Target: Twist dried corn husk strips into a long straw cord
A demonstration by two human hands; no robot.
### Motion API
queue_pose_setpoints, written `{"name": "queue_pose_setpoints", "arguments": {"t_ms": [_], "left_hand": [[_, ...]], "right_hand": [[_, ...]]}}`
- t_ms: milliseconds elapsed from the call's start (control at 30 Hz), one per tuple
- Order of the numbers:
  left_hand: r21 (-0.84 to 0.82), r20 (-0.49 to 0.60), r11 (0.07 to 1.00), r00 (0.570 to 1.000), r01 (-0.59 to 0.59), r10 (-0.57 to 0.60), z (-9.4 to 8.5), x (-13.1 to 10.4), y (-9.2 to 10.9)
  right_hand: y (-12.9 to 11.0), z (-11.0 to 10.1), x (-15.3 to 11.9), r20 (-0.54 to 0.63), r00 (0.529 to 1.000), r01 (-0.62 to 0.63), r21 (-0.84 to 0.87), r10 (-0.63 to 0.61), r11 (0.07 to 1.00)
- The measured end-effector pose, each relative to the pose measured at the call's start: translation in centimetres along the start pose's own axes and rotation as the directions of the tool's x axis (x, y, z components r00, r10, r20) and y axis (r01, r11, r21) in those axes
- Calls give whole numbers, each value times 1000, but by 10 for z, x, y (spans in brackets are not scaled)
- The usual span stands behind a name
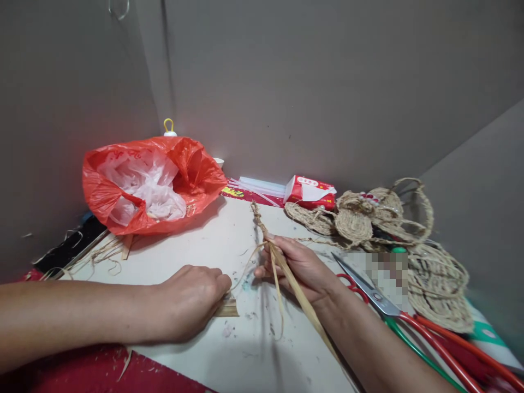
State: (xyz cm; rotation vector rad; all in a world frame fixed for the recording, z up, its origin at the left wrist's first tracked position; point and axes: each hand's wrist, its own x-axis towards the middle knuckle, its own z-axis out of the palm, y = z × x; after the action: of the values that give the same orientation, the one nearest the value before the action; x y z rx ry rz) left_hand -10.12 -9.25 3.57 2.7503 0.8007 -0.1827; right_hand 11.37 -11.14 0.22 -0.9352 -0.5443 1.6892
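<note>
My right hand (297, 267) pinches a plaited straw cord (258, 219) between thumb and fingers. The cord's twisted end points up and away, while long flat loose strands (301, 295) trail down over my right wrist. One thin strand (247, 270) runs from the cord to my left hand (196, 300), which is closed on it low over the table, knuckles up. Its fingertips are mostly hidden. Partly under that hand lies a short flat brown strip (228, 309); I cannot tell whether the hand touches it.
A red plastic bag (200, 174) with white plastic inside stands back left. Woven straw pieces (354, 226) pile up at right, behind large red-handled scissors (379, 297) beside my right forearm. A red tissue pack (290, 192) lies against the back wall. Loose straw (98, 254) lies left.
</note>
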Motion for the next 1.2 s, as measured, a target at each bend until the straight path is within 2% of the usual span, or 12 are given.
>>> {"name": "queue_pose_setpoints", "arguments": {"t_ms": [167,333,467,533,667,833,933,1000,1067,1100,1133,1200], "left_hand": [[-31,-59,999,998,-38,36,4,-4,-3],[-121,-74,992,997,21,-30,-1,0,-19],[-215,-189,976,978,43,-85,-8,2,-33],[-215,-196,975,981,-51,8,-8,-3,-31],[-45,-51,954,955,-296,294,2,-20,-15],[316,-59,907,948,-280,313,19,-24,-12],[336,-84,900,943,-277,322,18,-18,-19],[159,-161,970,965,-184,209,10,-11,-25],[-209,-214,977,977,-32,-13,-5,-3,-32],[-430,-188,902,974,32,-124,-14,2,-36],[-642,-118,763,974,76,-195,-23,8,-39],[-907,88,390,978,157,-189,-35,20,-47]], "right_hand": [[1,0,0,1,1000,-3,-10,3,1000],[0,0,0,-5,1000,-21,-16,21,1000],[0,1,0,-7,1000,-27,-17,27,1000],[0,2,0,-5,1000,-16,-4,16,1000],[-1,4,-1,-7,1000,-14,-1,14,1000],[-1,4,-1,0,1000,-22,-11,22,1000],[0,5,-1,6,1000,-20,-14,20,1000],[0,5,-1,-2,1000,-15,-1,15,1000],[-1,6,0,-14,1000,-12,18,12,1000],[-1,6,0,-19,1000,-13,26,13,1000],[-1,6,0,-23,1000,-15,31,15,999],[-2,5,0,-19,1000,-8,41,9,999]]}}
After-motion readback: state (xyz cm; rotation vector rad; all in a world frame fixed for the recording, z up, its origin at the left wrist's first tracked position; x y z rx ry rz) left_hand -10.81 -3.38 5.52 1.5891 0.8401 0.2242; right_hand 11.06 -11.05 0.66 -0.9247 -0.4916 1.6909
